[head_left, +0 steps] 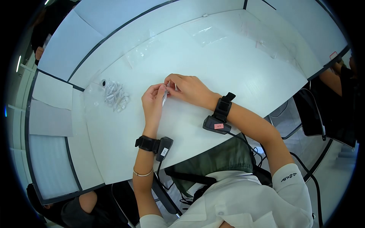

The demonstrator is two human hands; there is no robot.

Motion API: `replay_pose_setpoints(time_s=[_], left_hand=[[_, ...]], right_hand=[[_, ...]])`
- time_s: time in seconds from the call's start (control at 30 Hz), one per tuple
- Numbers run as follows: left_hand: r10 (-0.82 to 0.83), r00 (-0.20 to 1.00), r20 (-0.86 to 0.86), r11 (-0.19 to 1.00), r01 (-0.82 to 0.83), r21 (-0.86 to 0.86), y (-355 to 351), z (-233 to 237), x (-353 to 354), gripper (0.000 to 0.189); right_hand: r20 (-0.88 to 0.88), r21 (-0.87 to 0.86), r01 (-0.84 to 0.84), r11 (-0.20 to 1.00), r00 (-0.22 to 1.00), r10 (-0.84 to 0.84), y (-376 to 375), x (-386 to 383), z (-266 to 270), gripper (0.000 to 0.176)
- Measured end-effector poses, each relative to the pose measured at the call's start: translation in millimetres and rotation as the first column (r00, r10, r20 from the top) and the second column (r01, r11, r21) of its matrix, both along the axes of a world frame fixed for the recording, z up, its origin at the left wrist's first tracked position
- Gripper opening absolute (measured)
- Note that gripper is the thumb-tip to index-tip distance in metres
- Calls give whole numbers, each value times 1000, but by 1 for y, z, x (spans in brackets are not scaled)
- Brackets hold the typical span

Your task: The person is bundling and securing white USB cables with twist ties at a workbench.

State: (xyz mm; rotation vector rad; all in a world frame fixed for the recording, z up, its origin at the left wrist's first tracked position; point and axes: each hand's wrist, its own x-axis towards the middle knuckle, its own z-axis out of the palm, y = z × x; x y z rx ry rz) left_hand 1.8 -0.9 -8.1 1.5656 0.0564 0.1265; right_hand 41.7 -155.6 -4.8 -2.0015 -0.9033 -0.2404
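Note:
My left hand (153, 102) is closed, thumb and fingers pinching a thin white cable (164, 99), part of which hangs below the fingertips. From the right, my right hand (190, 88) meets it, its thumb and bent fingers closed on the same cable. Most of the cable is hidden by my fingers, so its ends cannot be made out. To the left on the white table (190, 133) lies a pile of coiled white cables (116, 95), with a small dark round piece (103, 82) at its upper edge.
Clear plastic bags (209, 35) lie toward the back of the table, with another bag (142, 53) at back left. Low white partitions (53, 117) border the table. Black wrist units (220, 114) trail cords. Other people sit beyond the partitions and at right (330, 81).

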Motion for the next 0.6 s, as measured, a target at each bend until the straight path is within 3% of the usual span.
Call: replay_pose_setpoints(time_s=[0.17, 0.6], left_hand=[[15, 999, 35, 996, -18, 85, 2, -5, 1, 27], [107, 991, 82, 989, -114, 95, -2, -4, 0, 22]], right_hand=[[-91, 19, -9, 1000, 996, 10, 3, 1, -1, 17], [-170, 138, -73, 988, 981, 96, 7, 2, -4, 13]])
